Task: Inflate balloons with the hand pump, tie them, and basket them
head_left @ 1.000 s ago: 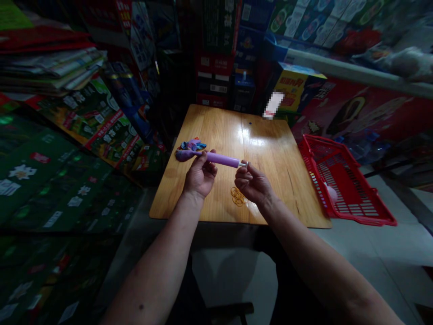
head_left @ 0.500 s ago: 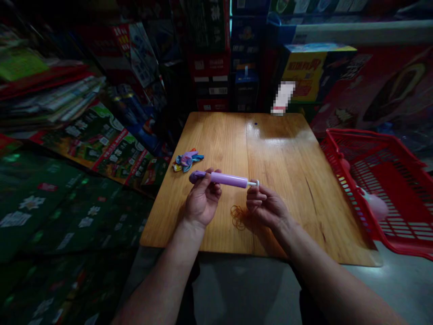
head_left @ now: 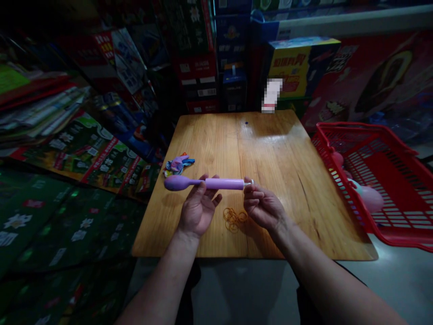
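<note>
A purple balloon [head_left: 176, 183], partly inflated, sits on the nozzle end of a lilac balloon pump [head_left: 224, 184], which lies level above the table. My left hand [head_left: 199, 207] is closed where the balloon's neck meets the pump, thumb on the near side. My right hand [head_left: 264, 203] grips the white plunger handle at the pump's other end; little of the plunger's rod shows. Below the pump, several orange rubber bands [head_left: 233, 218] lie in a loose heap on the wooden table [head_left: 270, 162]. Flat balloons [head_left: 178, 165] of mixed colours are bunched near the table's left edge.
A red plastic basket [head_left: 382, 231] stands at the table's right, with a pink balloon [head_left: 372, 198] inside. Green cartons [head_left: 37, 221] line the left side. Stacked boxes, among them a yellow one [head_left: 289, 67], stand behind the table's far edge.
The balloon has grown from a small limp bulb to a longer, fuller shape. My right hand has pushed the plunger further into the pump. The view has shifted slightly.
</note>
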{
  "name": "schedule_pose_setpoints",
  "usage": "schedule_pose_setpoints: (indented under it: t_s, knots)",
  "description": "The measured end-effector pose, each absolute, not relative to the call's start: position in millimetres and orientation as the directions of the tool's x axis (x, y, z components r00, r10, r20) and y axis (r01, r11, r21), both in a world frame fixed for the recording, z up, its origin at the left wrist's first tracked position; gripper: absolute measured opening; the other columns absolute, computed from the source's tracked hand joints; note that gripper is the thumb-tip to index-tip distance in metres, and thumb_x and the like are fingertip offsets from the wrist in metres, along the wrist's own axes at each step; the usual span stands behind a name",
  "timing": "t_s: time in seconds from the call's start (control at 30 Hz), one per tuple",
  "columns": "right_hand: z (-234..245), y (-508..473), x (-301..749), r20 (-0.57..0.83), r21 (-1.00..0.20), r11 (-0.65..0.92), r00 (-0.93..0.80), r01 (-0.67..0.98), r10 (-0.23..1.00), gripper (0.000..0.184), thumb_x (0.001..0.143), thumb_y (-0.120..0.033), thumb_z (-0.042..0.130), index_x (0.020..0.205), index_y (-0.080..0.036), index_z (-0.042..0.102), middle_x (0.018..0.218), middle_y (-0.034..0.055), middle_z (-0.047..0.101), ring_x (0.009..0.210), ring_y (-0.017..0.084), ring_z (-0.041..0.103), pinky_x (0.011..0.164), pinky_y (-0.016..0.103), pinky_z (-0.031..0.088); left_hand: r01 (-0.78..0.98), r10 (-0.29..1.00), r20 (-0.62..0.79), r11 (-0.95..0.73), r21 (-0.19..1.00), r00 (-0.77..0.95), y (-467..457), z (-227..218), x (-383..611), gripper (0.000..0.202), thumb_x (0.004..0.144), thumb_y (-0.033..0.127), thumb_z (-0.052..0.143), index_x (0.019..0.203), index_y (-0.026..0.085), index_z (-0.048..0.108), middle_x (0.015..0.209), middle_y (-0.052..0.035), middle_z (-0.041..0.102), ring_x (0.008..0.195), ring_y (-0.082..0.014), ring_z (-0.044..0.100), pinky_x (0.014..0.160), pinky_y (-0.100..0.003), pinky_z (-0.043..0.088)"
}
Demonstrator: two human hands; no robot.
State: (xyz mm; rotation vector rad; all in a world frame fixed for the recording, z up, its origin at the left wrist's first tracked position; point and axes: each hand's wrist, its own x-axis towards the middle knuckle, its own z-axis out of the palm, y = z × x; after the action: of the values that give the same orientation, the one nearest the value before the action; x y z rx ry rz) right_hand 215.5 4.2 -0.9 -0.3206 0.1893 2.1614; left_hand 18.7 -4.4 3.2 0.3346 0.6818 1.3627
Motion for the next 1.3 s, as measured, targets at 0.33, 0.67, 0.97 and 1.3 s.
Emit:
schedule_pose_setpoints:
  t_s: [0.33,0.67,0.97,1.3]
  knots:
    - [13.0,5.8,231.6,-0.254,-0.011,-0.587,-0.565,-0.810,0.785,0.009,0.095,-0.012,0.051,0.102,-0.013,0.057,0.070,-0.0045,0.061,0.045,0.000,0.047,0.047,0.012,0.041,-0.796,0.972,-0.234,0.138,0.590,-0.005,9.6,2.4,4.7,0.021,0.090,0.027,0.063,0.110,0.024,0.068,0.114,-0.0074,0.070,0.094,-0.0157,0.067,0.073,-0.026,0.053]
    - [10.5,-8.0,222.0,-0.223,-0.062,-0.568,-0.543,-0.821,0.810,0.010,0.094,-0.012,0.055,0.102,-0.014,0.058,0.073,-0.0037,0.060,0.047,0.001,0.045,0.048,0.014,0.041,-0.785,0.969,-0.219,0.222,0.579,0.113,-1.3,0.2,20.9,0.025,0.092,0.028,0.061,0.117,0.028,0.065,0.124,-0.0054,0.066,0.105,-0.0200,0.064,0.085,-0.035,0.054]
    - [10.6,-2.9,225.5,-0.266,0.005,-0.570,-0.551,-0.821,0.791,0.009,0.095,-0.012,0.051,0.101,-0.015,0.057,0.070,-0.0045,0.058,0.046,0.001,0.046,0.048,0.013,0.040,-0.810,0.963,-0.268,0.183,0.558,0.033,7.1,-3.2,25.9,0.019,0.086,0.025,0.068,0.105,0.024,0.068,0.114,-0.0066,0.070,0.095,-0.0175,0.067,0.064,-0.022,0.052]
    - [16.7,-0.9,234.7,-0.262,-0.107,-0.523,-0.484,-0.845,0.835,0.008,0.096,-0.015,0.052,0.100,-0.016,0.060,0.066,-0.0058,0.057,0.043,0.001,0.040,0.046,0.013,0.038,-0.763,0.977,-0.215,0.137,0.631,-0.003,5.1,0.9,9.6,0.026,0.087,0.030,0.067,0.114,0.028,0.066,0.119,-0.0051,0.069,0.098,-0.0188,0.068,0.072,-0.027,0.055]
